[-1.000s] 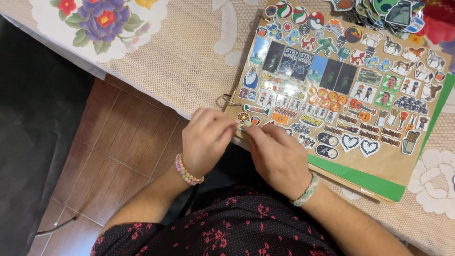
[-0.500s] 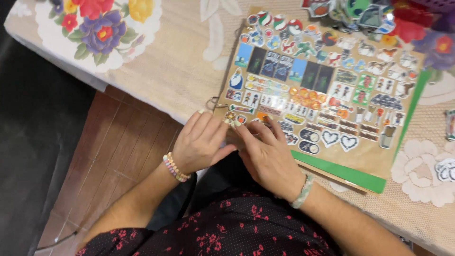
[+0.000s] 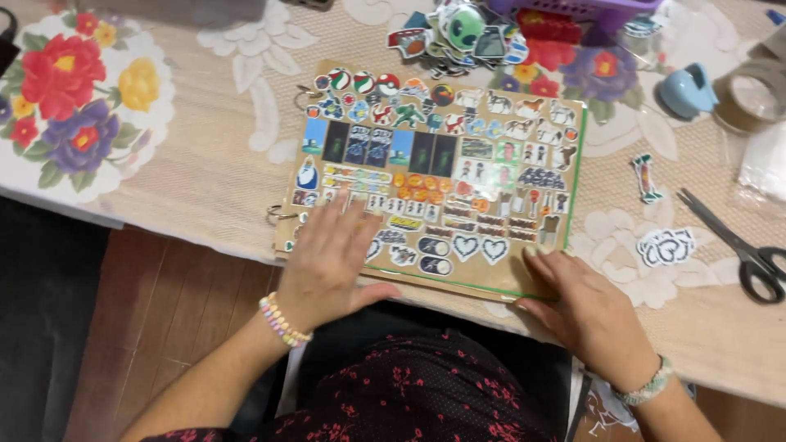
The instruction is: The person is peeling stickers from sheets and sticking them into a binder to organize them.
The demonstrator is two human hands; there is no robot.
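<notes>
Head view: sticker board [image 3: 442, 164] flat on the lace tablecloth [image 3: 221, 155], near edge at the table's rim. Left hand [image 3: 332, 262] now spread flat, palm down on the board's lower left corner, gripping nothing; half a second ago pinching close together with the right at that corner. Right hand [image 3: 585, 311] moved off to the lower right corner, fingers loosely curled against the edge, holding nothing. Scissors [image 3: 737, 241] well apart at right. Judged: fine pinching over, board being pressed and steadied.

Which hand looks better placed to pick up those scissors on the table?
Probably the right hand: it rests at the sticker board's near right corner, closer to the scissors. The left hand lies flat on the board's left side.
</notes>
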